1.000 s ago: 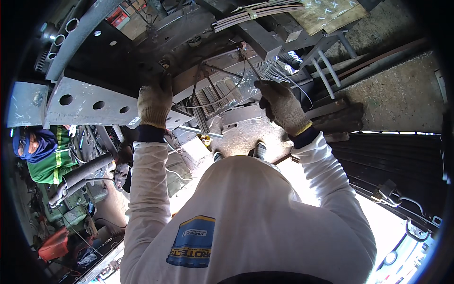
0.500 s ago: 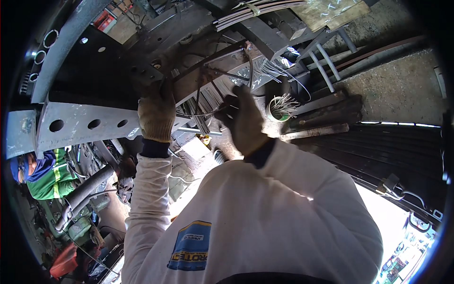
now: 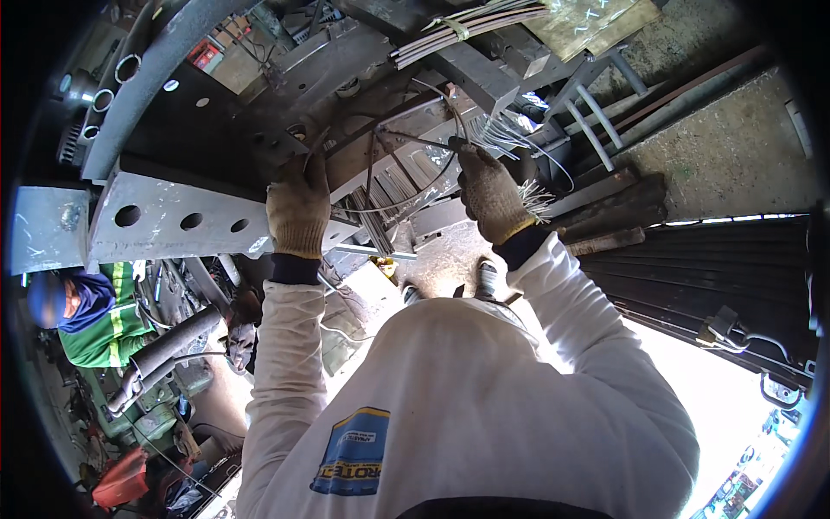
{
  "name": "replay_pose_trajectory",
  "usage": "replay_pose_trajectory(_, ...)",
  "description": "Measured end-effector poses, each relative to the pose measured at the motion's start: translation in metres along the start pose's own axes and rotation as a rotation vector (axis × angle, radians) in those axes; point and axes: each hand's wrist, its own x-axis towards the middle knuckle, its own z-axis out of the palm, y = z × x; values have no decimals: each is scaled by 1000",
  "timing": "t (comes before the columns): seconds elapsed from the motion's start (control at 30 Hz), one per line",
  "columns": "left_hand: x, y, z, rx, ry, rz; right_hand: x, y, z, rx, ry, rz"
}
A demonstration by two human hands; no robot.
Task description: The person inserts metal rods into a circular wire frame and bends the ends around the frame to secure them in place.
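Note:
A thin round metal hoop with dark rod spokes [image 3: 419,139] is held in front of me. My left hand [image 3: 298,208], in a knit work glove, is closed round its left side, next to a dark steel plate. My right hand [image 3: 493,192], gloved too, is closed on the hoop's right side; its fingertips are partly hidden. Behind the hoop runs a steel beam [image 3: 346,169], with several flat metal bars below it.
A steel plate with round holes [image 3: 160,221] juts out at left. Bundled rods [image 3: 467,30] lie at the top, and loose wires [image 3: 506,130] stick out near my right hand. A person in green [image 3: 104,316] is at lower left. A dark ribbed shutter [image 3: 709,268] stands at right.
My right hand has moved right from in front of the hoop and now grips its right side. A container of thin rods is now mostly hidden behind it.

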Motion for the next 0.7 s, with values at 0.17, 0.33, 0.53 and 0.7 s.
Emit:
replay_pose_trajectory(0.17, 1, 3, -2, 18, -77, -84, 8, -1, 5, 442, 63, 103)
replay_pose_trajectory(0.33, -2, 3, -2, -20, -40, -40, -1, -38, 2, 799, -3, 477)
replay_pose_trajectory(0.53, -3, 20, -6, 39, -62, -129, 10, -59, 54, 1466, 466, 531)
replay_pose_trajectory(0.7, -2, 8, -4, -66, -42, -46, 4, -46, 40, 1295, 347, 447)
